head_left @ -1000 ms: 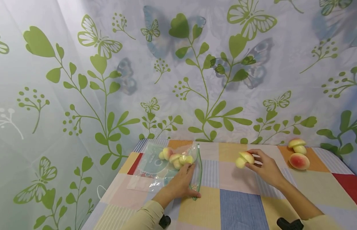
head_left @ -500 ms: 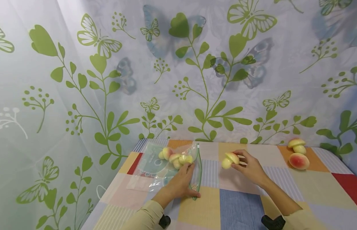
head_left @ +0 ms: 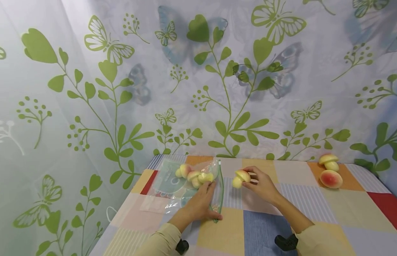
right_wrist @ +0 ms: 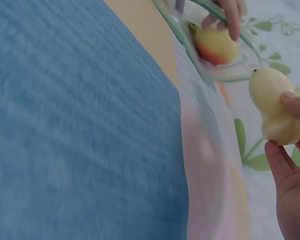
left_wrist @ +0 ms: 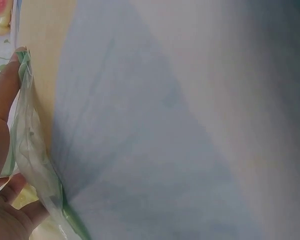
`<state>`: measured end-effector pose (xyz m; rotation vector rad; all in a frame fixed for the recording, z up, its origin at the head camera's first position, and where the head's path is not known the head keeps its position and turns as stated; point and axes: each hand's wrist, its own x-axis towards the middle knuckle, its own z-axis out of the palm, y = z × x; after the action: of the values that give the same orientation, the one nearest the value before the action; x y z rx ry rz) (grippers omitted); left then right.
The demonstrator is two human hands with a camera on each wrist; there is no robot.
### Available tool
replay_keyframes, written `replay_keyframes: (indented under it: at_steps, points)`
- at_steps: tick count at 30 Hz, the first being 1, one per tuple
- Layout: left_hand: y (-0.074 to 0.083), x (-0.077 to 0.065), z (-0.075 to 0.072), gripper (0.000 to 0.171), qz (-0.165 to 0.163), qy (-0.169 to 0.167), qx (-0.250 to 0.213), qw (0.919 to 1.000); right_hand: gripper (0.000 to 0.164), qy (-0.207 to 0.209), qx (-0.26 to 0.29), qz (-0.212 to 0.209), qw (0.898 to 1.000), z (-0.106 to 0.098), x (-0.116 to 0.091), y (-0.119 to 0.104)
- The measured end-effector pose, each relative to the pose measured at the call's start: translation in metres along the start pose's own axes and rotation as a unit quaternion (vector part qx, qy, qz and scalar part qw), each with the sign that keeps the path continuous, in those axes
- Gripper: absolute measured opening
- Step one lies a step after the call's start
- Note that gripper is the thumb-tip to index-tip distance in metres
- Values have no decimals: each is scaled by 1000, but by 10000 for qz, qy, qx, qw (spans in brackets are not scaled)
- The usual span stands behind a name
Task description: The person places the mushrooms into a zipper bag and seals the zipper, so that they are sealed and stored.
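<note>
A toy mushroom (head_left: 240, 179), cream-stemmed with a yellow-red cap, is pinched between the thumb and fingers of my right hand (head_left: 261, 187). It hovers over the table just right of a clear zip bag (head_left: 158, 202). My left hand (head_left: 198, 207) holds the bag at its green-edged mouth, thumb at the near end of the green strip (left_wrist: 25, 65). In the right wrist view the mouth gapes, and a red-yellow mushroom (right_wrist: 217, 46) shows inside. Several toy mushrooms (head_left: 184, 171) lie in the bag; the left fingers partly cover the nearest.
Two more toy mushrooms stand at the back right: one upright (head_left: 329, 162), another showing its red cap (head_left: 331, 179). A patchwork cloth (head_left: 265, 227) covers the table. Behind it hangs a curtain (head_left: 185, 117) printed with leaves and butterflies.
My right hand has carried the toy mushroom leftward, from the middle right of the table to close beside the bag's mouth. The left hand and the bag have stayed put.
</note>
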<state>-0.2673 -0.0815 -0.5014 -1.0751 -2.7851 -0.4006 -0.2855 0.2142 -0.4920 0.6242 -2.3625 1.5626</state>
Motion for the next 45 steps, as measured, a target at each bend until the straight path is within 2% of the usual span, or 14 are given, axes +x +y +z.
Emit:
replay_keyframes:
  at_steps: [4, 14, 21, 26, 33, 38, 45]
  points:
    - [-1, 0, 2, 130, 14, 28, 40, 10000, 50, -75, 139, 8, 9999, 11, 6, -1]
    - [-1, 1, 0, 130, -59, 1, 60, 10000, 49, -120, 21, 73, 9999, 35, 20, 2]
    - [-3, 0, 2, 130, 19, 86, 119, 9999, 48, -124, -47, -83, 9999, 49, 28, 4]
    - [-4, 0, 4, 131, 124, 198, 135, 9996, 50, -62, -107, -48, 9999, 59, 32, 3]
    - [-3, 0, 4, 132, 82, 258, 202, 9994, 49, -46, -320, -238, 9992, 74, 33, 2]
    - [-3, -2, 4, 133, 202, 411, 277, 9986, 49, -56, -436, 75, 9990, 84, 36, 4]
    - [-3, -2, 4, 133, 381, 568, 496, 9964, 42, 87, -540, 554, 9970, 87, 38, 7]
